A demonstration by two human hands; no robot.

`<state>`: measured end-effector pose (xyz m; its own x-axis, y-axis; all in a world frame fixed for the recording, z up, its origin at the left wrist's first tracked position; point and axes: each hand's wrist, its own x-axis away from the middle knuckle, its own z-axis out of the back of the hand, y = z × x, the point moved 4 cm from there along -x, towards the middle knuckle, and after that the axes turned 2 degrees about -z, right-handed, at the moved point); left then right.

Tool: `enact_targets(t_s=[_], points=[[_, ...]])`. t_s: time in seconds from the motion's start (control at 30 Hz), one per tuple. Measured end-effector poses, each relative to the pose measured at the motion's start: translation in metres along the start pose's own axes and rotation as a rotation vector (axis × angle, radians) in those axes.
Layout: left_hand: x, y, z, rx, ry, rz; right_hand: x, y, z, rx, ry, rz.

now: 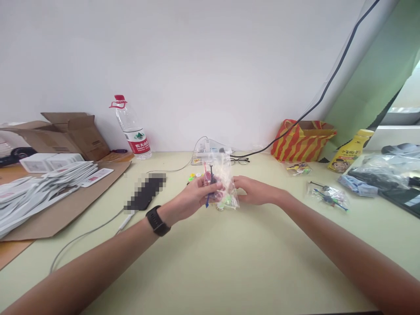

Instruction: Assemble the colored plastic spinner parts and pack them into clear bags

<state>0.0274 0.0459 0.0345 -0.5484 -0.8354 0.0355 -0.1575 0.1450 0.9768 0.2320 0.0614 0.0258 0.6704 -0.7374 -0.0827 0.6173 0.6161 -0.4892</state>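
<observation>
In the head view, the left hand (193, 195) grips a clear bag (223, 175) between thumb and fingers. The bag stands roughly upright at mid-table; red, blue and green parts show through its film. The right hand (255, 190) is at the bag's right edge, fingertips partly hidden behind it; whether they pinch the film cannot be told. A black watch (158, 221) is on the left wrist.

Small coloured discs (197, 175) lie just beyond the left hand. Glasses (243, 161) rest on the far side of the table (216, 262). To the left lies a dark phone (144, 197), with a water bottle (134, 131) farther off, near the wall. To the right, two similar packets (328, 197) lie flat, near a striped bag (297, 142) and a yellow bottle (350, 151).
</observation>
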Motion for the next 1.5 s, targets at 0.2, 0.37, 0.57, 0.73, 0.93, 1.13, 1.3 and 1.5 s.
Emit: enact_targets(t_s=[0.2,0.37,0.57,0.73,0.93,1.13,1.3,1.5], points=[[0.017,-0.023,-0.010,-0.007,0.061,0.043,0.004,0.011,0.010,0.070,0.004,-0.071],[0.022,-0.038,-0.011,-0.002,0.036,0.043,0.013,0.011,0.055,0.041,0.088,-0.086],[0.025,-0.049,-0.008,-0.087,0.039,0.013,0.034,-0.004,0.125,-0.073,0.447,-0.115],[0.026,-0.048,-0.009,-0.124,0.039,-0.009,0.033,-0.042,0.149,-0.215,0.627,0.019],[0.023,-0.051,-0.010,-0.093,0.045,-0.066,0.011,-0.067,0.133,-0.324,0.521,0.064],[0.023,-0.051,-0.010,-0.121,0.052,-0.126,-0.003,-0.074,0.112,-0.252,0.422,0.077],[0.026,-0.048,-0.012,-0.151,0.064,-0.139,-0.010,-0.078,0.099,-0.117,0.400,0.058],[0.026,-0.049,-0.010,-0.184,0.088,-0.146,-0.015,-0.079,0.092,-0.094,0.394,0.018]])
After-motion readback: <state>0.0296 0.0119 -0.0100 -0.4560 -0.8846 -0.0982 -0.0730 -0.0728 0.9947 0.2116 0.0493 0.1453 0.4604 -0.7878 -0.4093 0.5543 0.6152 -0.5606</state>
